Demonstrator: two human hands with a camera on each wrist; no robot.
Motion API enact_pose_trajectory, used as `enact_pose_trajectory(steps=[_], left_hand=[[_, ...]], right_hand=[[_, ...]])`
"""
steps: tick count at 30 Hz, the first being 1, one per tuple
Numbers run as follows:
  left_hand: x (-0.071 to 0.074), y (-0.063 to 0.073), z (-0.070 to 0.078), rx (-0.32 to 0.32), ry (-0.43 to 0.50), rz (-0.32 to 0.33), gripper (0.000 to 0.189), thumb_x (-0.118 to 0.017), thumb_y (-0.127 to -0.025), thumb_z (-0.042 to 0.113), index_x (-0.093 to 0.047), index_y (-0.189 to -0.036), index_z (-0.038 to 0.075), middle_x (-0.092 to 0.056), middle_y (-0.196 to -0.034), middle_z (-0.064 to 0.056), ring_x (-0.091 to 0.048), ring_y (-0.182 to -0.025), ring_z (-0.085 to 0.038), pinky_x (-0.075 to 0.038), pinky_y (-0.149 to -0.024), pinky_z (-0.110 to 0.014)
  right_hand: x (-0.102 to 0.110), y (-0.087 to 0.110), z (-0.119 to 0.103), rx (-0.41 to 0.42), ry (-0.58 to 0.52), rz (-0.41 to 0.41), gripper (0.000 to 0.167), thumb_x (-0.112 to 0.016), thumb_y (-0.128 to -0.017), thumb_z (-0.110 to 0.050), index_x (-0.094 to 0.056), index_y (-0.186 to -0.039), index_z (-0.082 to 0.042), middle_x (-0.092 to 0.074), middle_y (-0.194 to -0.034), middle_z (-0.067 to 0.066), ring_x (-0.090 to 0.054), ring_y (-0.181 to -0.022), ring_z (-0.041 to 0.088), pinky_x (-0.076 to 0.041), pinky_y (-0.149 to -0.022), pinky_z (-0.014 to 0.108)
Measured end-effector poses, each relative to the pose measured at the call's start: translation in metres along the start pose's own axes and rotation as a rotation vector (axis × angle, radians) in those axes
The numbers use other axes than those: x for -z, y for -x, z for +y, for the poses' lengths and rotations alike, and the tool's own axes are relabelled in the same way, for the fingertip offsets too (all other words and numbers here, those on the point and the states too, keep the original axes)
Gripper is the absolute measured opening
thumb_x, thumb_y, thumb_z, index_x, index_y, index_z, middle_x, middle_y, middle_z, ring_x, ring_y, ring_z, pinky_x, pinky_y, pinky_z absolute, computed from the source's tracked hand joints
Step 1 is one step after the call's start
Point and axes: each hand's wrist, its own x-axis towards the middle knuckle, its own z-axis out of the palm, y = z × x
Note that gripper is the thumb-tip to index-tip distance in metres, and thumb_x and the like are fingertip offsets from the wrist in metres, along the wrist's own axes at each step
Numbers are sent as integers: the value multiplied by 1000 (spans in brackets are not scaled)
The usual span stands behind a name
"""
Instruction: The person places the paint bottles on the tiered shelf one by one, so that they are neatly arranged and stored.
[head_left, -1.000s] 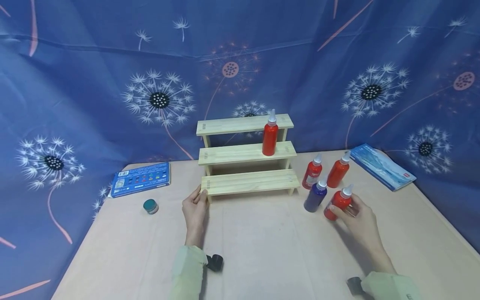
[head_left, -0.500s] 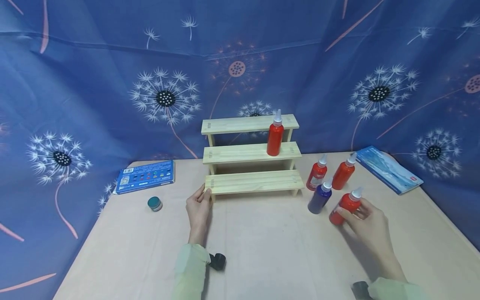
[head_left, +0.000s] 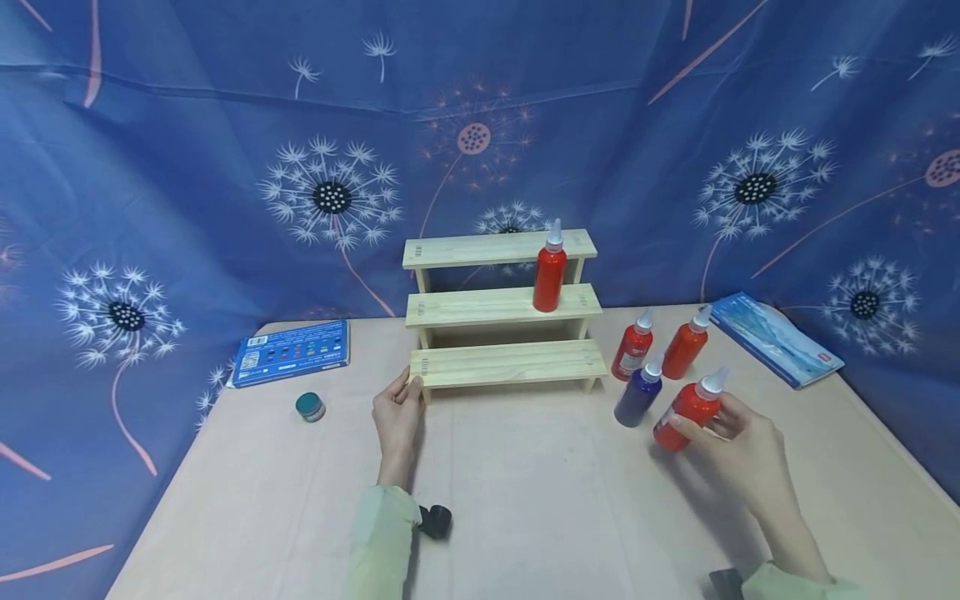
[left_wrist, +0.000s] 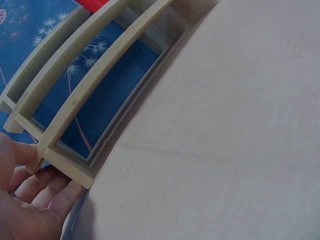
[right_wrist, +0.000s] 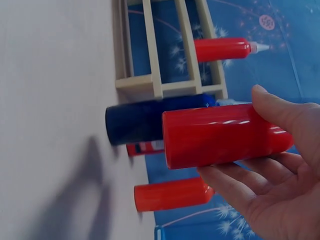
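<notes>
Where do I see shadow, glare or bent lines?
Head view: soft shadow on the table beside the right hand; right wrist view: pale glare on the held red bottle; left wrist view: shelf boards look bowed, probably lens distortion.

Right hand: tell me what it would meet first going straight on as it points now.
Beyond the red bottle it holds, the right hand would probably meet the dark blue bottle first, ahead and to its left; the exact gap is hard to judge.

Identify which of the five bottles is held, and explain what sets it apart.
The red bottle gripped in the right hand; the other four stand untouched, one bottle on the shelf's middle step and three bottles on the table.
</notes>
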Motion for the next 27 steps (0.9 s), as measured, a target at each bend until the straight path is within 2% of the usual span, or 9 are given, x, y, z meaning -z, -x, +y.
enact_pose_trajectory(steps=[13, 23, 27], left_hand=[[-1, -2, -2, -1, -2, 12, 37, -62, -95, 12, -58, -132, 4, -66, -115, -21, -66, -108, -30, -59, -79, -24], [0, 0, -1, -4, -10, 8, 38, -61, -95, 12, -58, -133, 4, -66, -117, -21, -65, -110, -30, -59, -81, -25], [0, -1, -2, -14, -2, 12, 38, -62, -95, 11, -59, -132, 4, -66, -115, -22, -66, -108, -31, -60, -80, -26]], right_hand=[[-20, 17, -22, 118, -18, 2, 72, -73, -87, -41, -47, -141, -1, -56, -133, 29, -55, -119, 49, -50, -95, 60], [-46, 19, -44, 76, -62, -75, 75, -75, -86, -40, -43, -145, -5, -53, -139, 24, -52, -125, 44, -50, -97, 53], [-57, 19, -56, 102, -81, -85, 71, -77, -85, -33, -46, -143, -7, -56, -136, 23, -55, -123, 41, -51, -98, 51]])
